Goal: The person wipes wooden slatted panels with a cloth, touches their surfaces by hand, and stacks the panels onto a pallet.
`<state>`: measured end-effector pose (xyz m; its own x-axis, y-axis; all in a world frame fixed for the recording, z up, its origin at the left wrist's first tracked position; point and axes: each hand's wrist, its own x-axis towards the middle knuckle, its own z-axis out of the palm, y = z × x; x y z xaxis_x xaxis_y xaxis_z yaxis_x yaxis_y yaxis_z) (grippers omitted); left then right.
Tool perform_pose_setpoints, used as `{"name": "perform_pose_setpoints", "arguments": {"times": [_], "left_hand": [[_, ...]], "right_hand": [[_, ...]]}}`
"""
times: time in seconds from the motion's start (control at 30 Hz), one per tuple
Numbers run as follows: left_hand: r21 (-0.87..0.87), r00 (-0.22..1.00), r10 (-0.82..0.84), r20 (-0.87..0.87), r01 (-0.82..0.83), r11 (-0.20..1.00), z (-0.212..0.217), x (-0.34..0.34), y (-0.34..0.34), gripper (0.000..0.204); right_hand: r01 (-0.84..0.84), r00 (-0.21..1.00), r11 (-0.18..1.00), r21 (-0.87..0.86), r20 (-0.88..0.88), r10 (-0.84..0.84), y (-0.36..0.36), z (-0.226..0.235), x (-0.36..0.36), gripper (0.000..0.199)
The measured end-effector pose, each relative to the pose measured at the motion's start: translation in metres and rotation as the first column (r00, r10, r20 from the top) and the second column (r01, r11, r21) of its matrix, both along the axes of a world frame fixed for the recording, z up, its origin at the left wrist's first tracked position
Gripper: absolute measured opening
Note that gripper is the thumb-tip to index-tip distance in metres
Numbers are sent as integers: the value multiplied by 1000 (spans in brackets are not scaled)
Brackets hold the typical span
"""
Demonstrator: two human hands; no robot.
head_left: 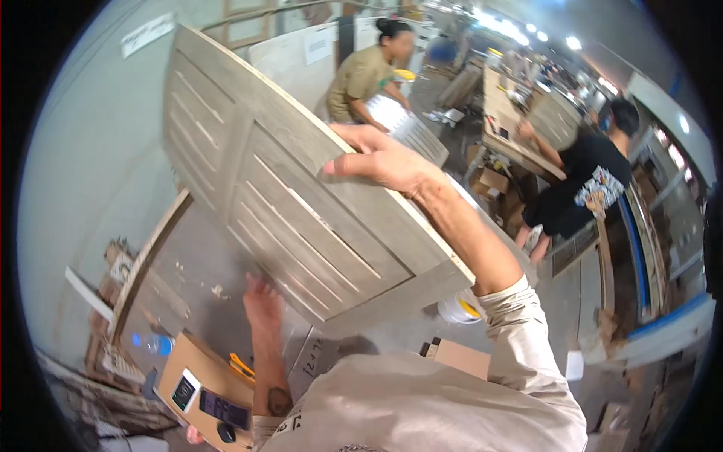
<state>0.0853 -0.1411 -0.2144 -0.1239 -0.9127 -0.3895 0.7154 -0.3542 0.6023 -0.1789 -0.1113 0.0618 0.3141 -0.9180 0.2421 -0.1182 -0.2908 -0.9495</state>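
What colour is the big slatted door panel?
Pale grey-beige wood, the slatted door panel, shown in the head view.

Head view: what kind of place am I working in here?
Most likely a woodworking or furniture workshop. Your right hand and left hand hold a slatted wooden panel, and two co-workers handle similar panels at benches under a row of ceiling lights.

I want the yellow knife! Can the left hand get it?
Probably yes. The left hand sits under the wooden panel, and the yellow knife lies just beside the forearm with nothing between them. That hand looks busy steadying the panel, though.
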Motion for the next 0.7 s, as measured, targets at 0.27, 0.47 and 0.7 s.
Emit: {"name": "perform_pose_setpoints", "arguments": {"times": [0.27, 0.47, 0.7], "left_hand": [[-475, 961, -260, -93, 187, 860, 86, -34, 29, 51], [-466, 918, -331, 217, 395, 792, 37, -53, 123, 62], [-193, 528, -568, 631, 816, 545, -8, -146, 312, 70]], "right_hand": [[332, 943, 933, -142, 14, -333, 220, 26, -98, 52], [818, 574, 567, -98, 193, -796, 388, -170, -85, 43], [631, -653, -593, 499, -71, -754, 606, -369, 41, 51]]}}
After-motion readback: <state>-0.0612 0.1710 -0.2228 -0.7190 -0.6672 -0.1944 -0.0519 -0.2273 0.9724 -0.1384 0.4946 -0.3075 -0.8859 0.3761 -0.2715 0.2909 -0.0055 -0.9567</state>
